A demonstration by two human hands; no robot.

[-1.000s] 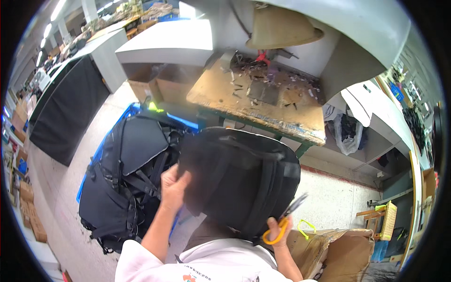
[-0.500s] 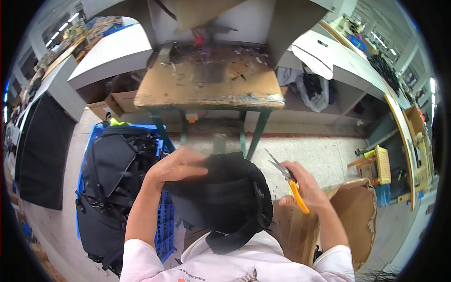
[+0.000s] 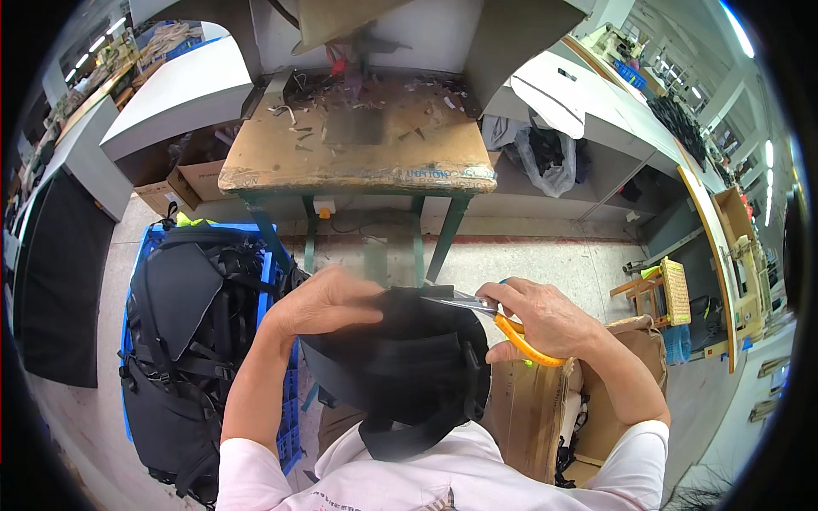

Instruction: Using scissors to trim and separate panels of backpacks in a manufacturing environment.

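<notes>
A black fabric bag [image 3: 400, 366] with straps stands upright against my front, in the middle of the view. My left hand [image 3: 328, 302] is closed on its upper left edge; the fingertips are blurred and partly lost against the black cloth. In my right hand [image 3: 550, 313] is a pair of scissors [image 3: 514, 330] with orange handles. Their metal blades point left, across the bag's top right edge. Whether they touch the fabric I cannot tell.
At left, a blue plastic crate [image 3: 290, 433] holds several black bags [image 3: 170, 366]. A worn wooden table [image 3: 358, 162] with scraps on it stands ahead. Right of me is an open cardboard box [image 3: 524, 417]; beyond it stands a small wooden stool [image 3: 675, 291].
My right hand has brought the scissors left, from beside the bag to its top edge, and the blades have turned to point left. My left hand stays on the bag.
</notes>
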